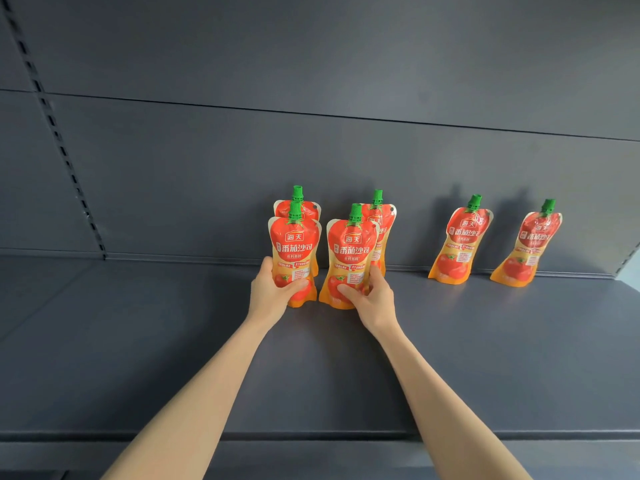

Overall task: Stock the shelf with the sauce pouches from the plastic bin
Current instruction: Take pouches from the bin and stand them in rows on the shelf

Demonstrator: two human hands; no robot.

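the grey shelf (138, 341) bears six sauce pouches by its far wall, two leaning pouches (458, 244) at right. left hand (273, 289) grips the left front pouch (294, 251); right hand (374, 299) grips the neighbouring front pouch (350, 258), both upright before two rear pouches (382, 220).

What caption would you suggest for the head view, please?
Left hand grips the left front pouch, right hand the right front pouch, on the grey shelf.
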